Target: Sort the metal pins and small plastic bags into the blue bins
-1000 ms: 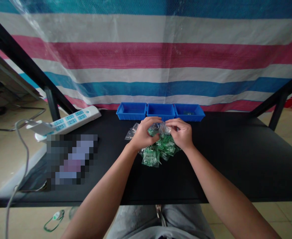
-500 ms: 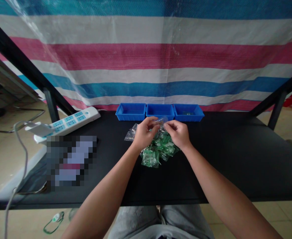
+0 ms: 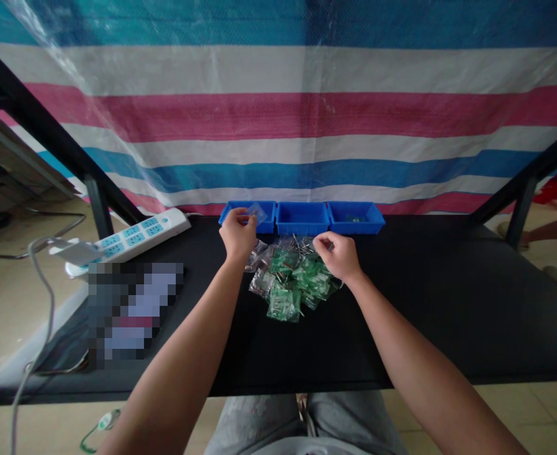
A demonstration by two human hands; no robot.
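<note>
My left hand (image 3: 238,232) pinches a small clear plastic bag (image 3: 258,213) at the front of the left blue bin (image 3: 225,213). Its contents are too small to make out. Over the right side of a pile, my right hand (image 3: 339,254) is closed, thumb against fingers; anything in its grip is hidden. The pile under and between the hands holds several green-tinted bags (image 3: 285,302), clear bags (image 3: 260,282) and loose thin metal pins (image 3: 301,245).
A middle blue bin (image 3: 301,229) and a right blue bin (image 3: 380,221), with something small inside, stand in the same row. On the left lie a white power strip (image 3: 167,222) with a plugged-in adapter (image 3: 76,250) and a blurred-out flat object (image 3: 140,309). Behind hangs a striped sheet (image 3: 259,117).
My hands have moved apart. The left one has carried the clear bag left to the left bin; the right one stays by the pile. More of the pile shows.
</note>
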